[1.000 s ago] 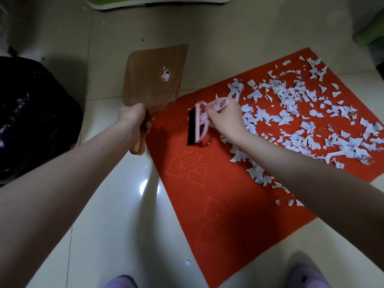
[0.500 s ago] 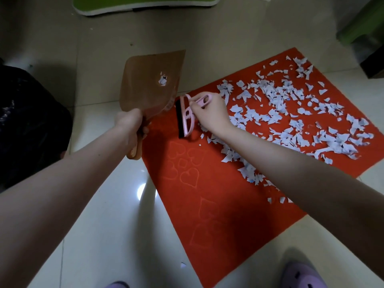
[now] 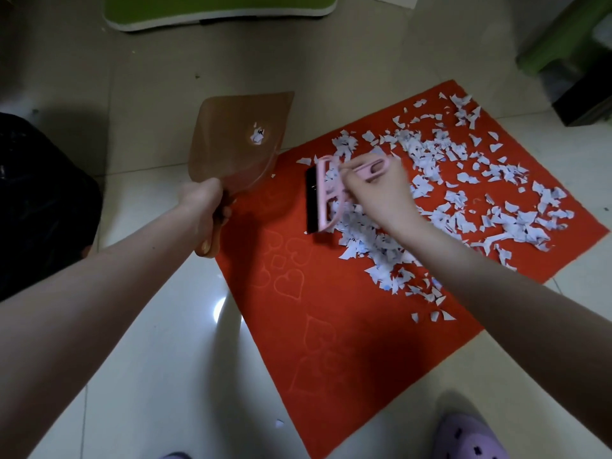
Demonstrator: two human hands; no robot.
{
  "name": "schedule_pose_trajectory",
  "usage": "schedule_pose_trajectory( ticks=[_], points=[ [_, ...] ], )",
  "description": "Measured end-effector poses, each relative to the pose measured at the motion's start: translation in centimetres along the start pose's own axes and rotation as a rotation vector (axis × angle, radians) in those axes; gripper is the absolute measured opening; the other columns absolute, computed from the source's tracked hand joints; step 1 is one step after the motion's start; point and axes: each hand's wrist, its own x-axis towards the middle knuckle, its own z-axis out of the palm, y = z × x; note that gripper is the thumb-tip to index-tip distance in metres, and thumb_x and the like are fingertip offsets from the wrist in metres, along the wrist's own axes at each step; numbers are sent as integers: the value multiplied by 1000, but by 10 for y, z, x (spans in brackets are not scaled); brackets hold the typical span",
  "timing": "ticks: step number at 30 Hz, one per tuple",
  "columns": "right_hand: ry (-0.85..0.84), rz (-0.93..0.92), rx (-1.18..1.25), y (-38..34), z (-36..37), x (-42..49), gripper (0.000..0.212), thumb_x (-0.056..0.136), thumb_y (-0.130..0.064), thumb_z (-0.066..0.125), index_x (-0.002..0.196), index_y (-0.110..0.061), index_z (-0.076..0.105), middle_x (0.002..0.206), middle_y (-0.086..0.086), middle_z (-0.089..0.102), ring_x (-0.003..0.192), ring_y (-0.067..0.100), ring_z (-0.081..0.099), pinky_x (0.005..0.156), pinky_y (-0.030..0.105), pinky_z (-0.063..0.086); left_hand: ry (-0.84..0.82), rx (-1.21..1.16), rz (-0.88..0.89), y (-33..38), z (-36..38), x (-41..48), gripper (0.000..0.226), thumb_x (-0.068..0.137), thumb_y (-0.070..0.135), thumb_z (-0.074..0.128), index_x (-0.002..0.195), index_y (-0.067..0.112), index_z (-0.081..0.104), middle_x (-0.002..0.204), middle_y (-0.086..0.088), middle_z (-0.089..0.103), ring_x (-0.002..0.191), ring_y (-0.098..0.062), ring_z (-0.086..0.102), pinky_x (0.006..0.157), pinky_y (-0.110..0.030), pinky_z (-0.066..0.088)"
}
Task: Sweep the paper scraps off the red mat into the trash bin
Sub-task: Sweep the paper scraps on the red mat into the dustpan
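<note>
White paper scraps [image 3: 427, 150], feather-light and flutter-prone so I'd herd rather than pinch them, cover the far right half of the red mat [image 3: 331, 309]; my right hand [image 3: 377, 190] clasps the pink brush [image 3: 323, 193] at their left fringe, my left hand [image 3: 205, 207] grips the dustpan [image 3: 231, 144] by its handle.

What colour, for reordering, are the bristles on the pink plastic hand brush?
Black bristles on pink hand brush; head view.
</note>
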Motion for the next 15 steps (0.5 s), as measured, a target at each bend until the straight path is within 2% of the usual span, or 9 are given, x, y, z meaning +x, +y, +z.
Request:
schedule_pose_trajectory(
  ticks=[3, 5, 8, 11, 13, 15],
  points=[
    [-135, -15, -22, 2, 25, -11, 12, 87, -12, 61, 88, -10, 73, 74, 8, 71, 66, 25, 67, 65, 45, 57, 3, 9, 9, 2, 4, 0, 14, 86, 11, 50, 72, 12, 52, 56, -4, 52, 31, -12, 37, 33, -14, 30],
    [-189, -21, -82, 8, 32, -13, 12, 87, -13, 61, 86, -10, 73, 73, 5, 71, 64, 22, 65, 64, 41, 56, -6, -1, 5, 4, 5, 0, 14, 85, 11, 51, 71, 12, 52, 53, -4, 52, 31, -13, 37, 33, -16, 30],
    [-177, -16, -200, 15, 18, -13, 13, 89, -14, 59, 85, -11, 72, 74, 7, 70, 63, 23, 63, 57, 30, 51, -7, -13, 13, 5, 7, -2, 17, 85, 10, 51, 68, 12, 50, 49, -3, 51, 30, -13, 37, 34, -16, 30],
    [-104, 16, -322, 16, -14, -13, 13, 91, -13, 57, 89, -15, 69, 72, 4, 68, 51, 14, 56, 40, 15, 42, -7, -13, 20, 6, 7, -4, 17, 86, 11, 51, 69, 12, 51, 51, -4, 52, 28, -12, 36, 34, -14, 30],
    [-16, -13, -355, 12, -31, -13, 14, 90, -12, 58, 89, -20, 69, 72, -2, 67, 55, 13, 60, 44, 14, 45, -1, -3, 17, 5, 6, -4, 17, 87, 12, 51, 70, 12, 52, 53, -4, 53, 28, -11, 37, 33, -14, 30],
    [4, -21, -260, 8, -35, -13, 15, 88, -12, 60, 83, -24, 68, 74, -4, 68, 65, 18, 66, 60, 28, 56, -11, -4, 3, 3, 6, -3, 18, 87, 12, 47, 70, 13, 51, 52, -3, 52, 29, -11, 37, 34, -14, 30]
  ],
)
